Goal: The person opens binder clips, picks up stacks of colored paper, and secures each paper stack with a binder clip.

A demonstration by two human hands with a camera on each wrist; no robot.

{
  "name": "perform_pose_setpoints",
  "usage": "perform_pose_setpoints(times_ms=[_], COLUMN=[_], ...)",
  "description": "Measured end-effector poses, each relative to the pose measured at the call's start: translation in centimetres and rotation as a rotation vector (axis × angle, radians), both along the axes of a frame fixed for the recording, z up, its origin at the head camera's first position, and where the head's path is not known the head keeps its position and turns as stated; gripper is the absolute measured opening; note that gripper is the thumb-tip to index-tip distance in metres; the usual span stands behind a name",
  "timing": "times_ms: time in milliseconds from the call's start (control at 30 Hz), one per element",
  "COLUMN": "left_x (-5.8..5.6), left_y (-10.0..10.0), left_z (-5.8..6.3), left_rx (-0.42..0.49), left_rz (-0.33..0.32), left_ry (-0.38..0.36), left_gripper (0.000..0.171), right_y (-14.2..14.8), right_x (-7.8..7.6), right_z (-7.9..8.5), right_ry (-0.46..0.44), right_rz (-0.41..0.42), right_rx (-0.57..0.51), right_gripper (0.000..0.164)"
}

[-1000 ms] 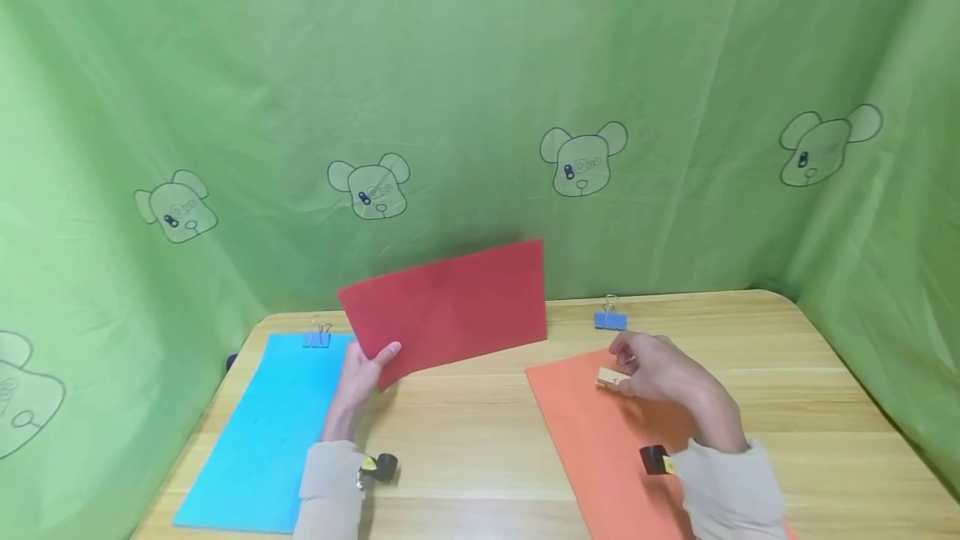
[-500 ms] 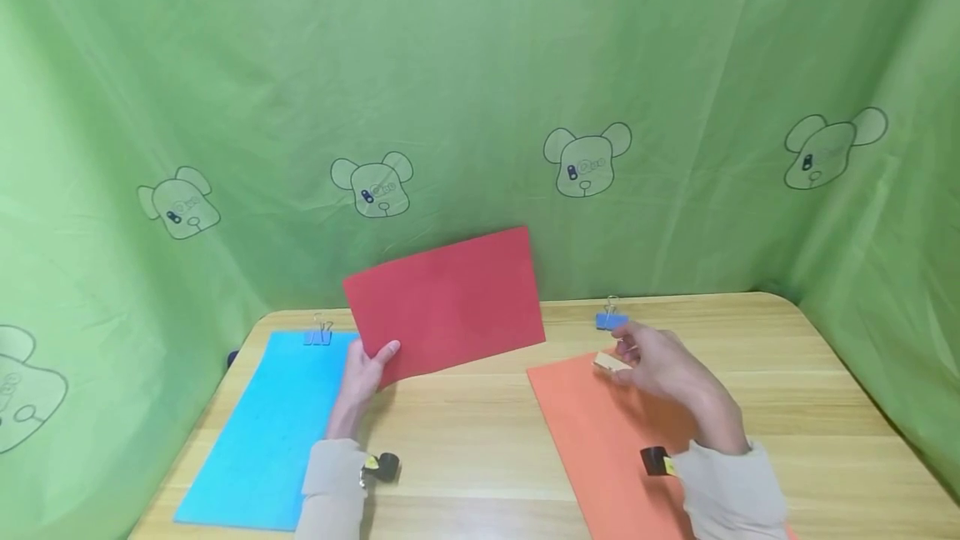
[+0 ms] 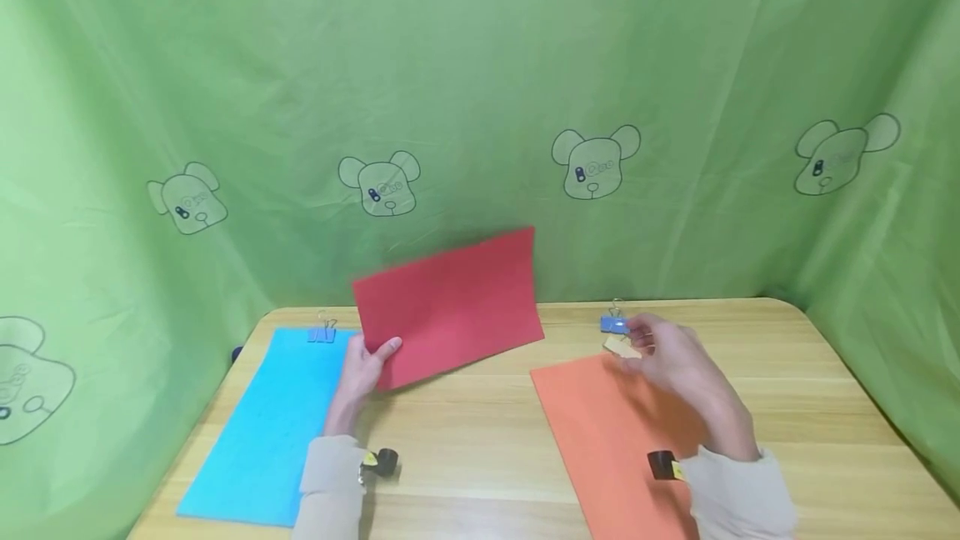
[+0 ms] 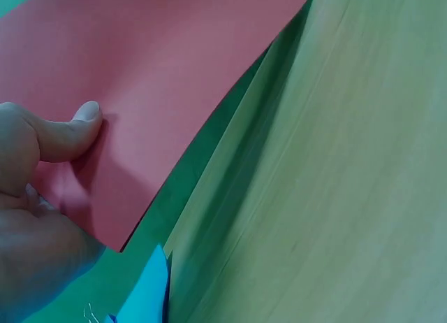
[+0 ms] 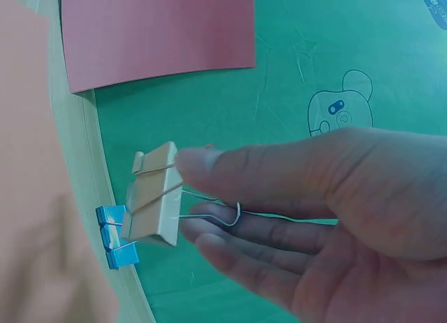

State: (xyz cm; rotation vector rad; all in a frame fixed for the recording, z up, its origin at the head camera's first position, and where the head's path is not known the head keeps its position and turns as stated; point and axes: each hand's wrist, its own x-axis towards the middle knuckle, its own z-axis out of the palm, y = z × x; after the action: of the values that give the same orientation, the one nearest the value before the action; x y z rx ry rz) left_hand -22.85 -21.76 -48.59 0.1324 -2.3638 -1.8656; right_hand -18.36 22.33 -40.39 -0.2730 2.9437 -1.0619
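Note:
My left hand [image 3: 365, 367] grips the lower left corner of a red sheet of paper [image 3: 453, 307], thumb on the front face. The sheet is raised and tilted above the far part of the table. In my right hand [image 3: 667, 354] a pale yellow binder clip [image 5: 155, 194] is held between thumb and fingers, its wire handles toward the palm. That clip hovers just beyond the top edge of an orange sheet [image 3: 600, 423]. Close behind it a blue binder clip [image 3: 613, 324] rests near the table's far edge, beside my right fingertips in the head view.
On the left, a blue sheet [image 3: 255, 423] lies on the wooden table [image 3: 465, 457], with another blue binder clip [image 3: 322, 334] at its top edge. A green curtain [image 3: 480, 90] with bear drawings encloses the back and sides.
My right hand has moved the yellow clip away from over the orange sheet, toward the far edge and the blue clip. The red sheet has tilted up slightly in my left hand.

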Motion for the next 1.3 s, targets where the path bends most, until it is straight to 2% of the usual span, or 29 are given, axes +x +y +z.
perform_pose_setpoints(times_ms=[200, 333, 633, 800, 1033, 1300], left_x=[0.2, 0.2, 0.0, 0.0, 0.1, 0.1], left_y=[-0.3, -0.6, -1.2, -1.2, -0.9, -1.1], left_z=[0.4, 0.5, 0.4, 0.3, 0.1, -0.2], left_rx=[0.039, 0.085, 0.229, 0.228, 0.235, 0.288], left_rz=[-0.015, -0.048, -0.144, -0.186, -0.195, -0.270], left_ry=[-0.035, -0.050, -0.074, -0.100, -0.132, -0.163], left_gripper=[0.023, 0.022, 0.027, 0.026, 0.028, 0.035], right_y=[0.2, 0.1, 0.2, 0.3, 0.6, 0.4], right_x=[0.1, -0.1, 0.0, -0.2, 0.0, 0.1], right_z=[0.2, 0.4, 0.5, 0.5, 0.4, 0.8], right_ry=[0.125, 0.173, 0.204, 0.210, 0.211, 0.239], right_rz=[-0.072, -0.128, -0.203, -0.228, -0.264, -0.284], right_rx=[-0.030, -0.076, -0.148, -0.194, -0.204, -0.321], right_gripper=[0.054, 0.058, 0.056, 0.058, 0.058, 0.066])
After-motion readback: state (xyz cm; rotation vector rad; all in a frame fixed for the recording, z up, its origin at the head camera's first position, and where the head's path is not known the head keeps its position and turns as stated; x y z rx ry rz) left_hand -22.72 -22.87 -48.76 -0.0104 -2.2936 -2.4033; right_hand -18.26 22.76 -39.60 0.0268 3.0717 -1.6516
